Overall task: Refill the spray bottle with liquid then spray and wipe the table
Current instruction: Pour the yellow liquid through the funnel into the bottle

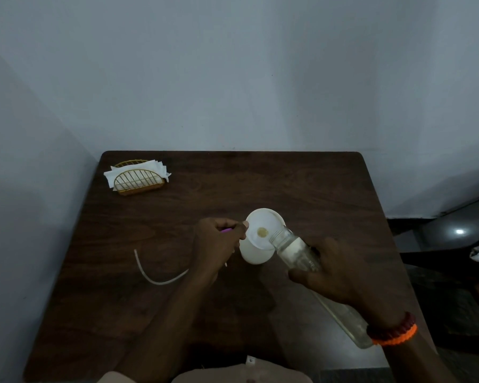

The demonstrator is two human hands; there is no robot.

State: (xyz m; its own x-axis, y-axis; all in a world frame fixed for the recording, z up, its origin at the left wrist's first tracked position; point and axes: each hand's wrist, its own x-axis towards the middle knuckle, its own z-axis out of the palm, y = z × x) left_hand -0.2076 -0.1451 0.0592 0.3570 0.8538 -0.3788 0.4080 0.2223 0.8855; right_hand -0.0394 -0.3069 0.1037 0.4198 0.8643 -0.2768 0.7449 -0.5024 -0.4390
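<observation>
A white spray bottle (253, 255) stands near the middle of the dark wooden table (288, 183) with a white funnel (263, 222) in its neck. My left hand (216, 244) is closed around the pink spray head (226, 230), and its fingertips touch the funnel's left rim. The head's white dip tube (150, 277) curves out to the left over the table. My right hand (340, 275) grips a long clear glass bottle (291, 248), tilted with its open mouth over the funnel's right edge. Whether liquid is flowing cannot be seen.
A gold wire napkin holder (138, 178) with white napkins sits at the table's far left corner. Walls close off the back and left sides. A dark floor and dark furniture lie to the right of the table.
</observation>
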